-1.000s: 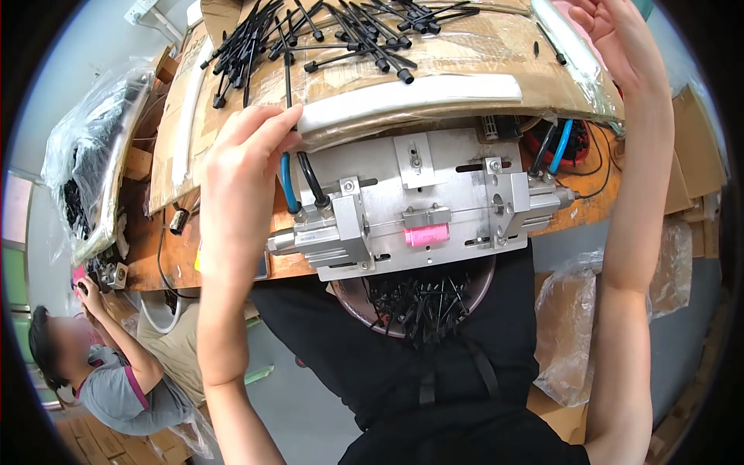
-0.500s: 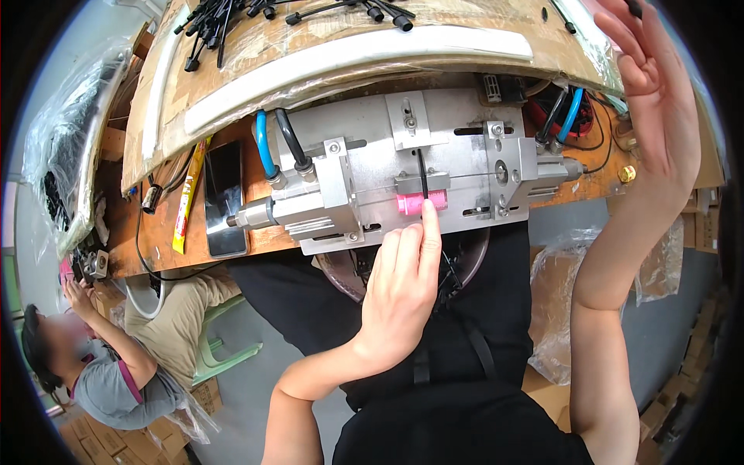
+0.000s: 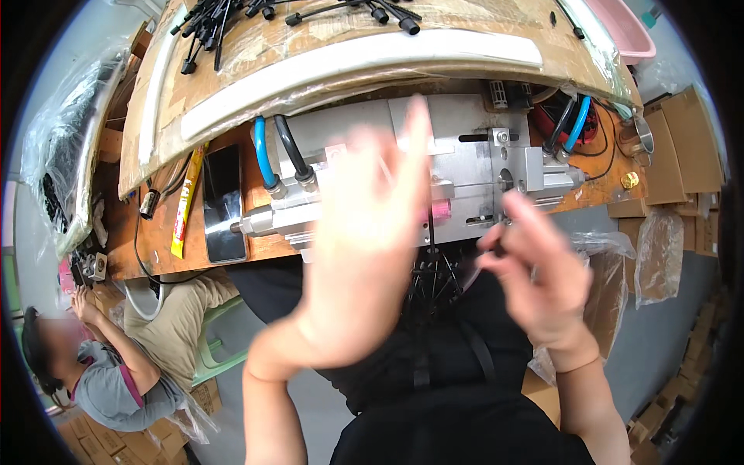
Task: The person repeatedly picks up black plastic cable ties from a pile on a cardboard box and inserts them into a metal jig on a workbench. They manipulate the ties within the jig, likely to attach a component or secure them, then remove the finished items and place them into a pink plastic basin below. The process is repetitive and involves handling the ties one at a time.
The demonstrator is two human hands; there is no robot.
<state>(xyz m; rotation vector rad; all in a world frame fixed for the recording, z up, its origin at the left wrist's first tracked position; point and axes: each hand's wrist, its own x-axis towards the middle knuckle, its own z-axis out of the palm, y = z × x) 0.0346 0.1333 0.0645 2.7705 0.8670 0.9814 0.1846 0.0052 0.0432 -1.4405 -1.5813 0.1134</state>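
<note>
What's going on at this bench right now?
Someone is working bare-handed at a metal fixture. The left hand, blurred, partly hides it and a pink block. The right hand is near the fixture's front right; whether it holds anything is unclear. Black stemmed parts lie on the cardboard behind.

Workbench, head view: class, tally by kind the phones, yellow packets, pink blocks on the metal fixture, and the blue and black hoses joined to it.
Phone: 1
Yellow packet: 1
Pink block: 1
Blue hoses: 2
Black hoses: 2
Total: 7
</note>
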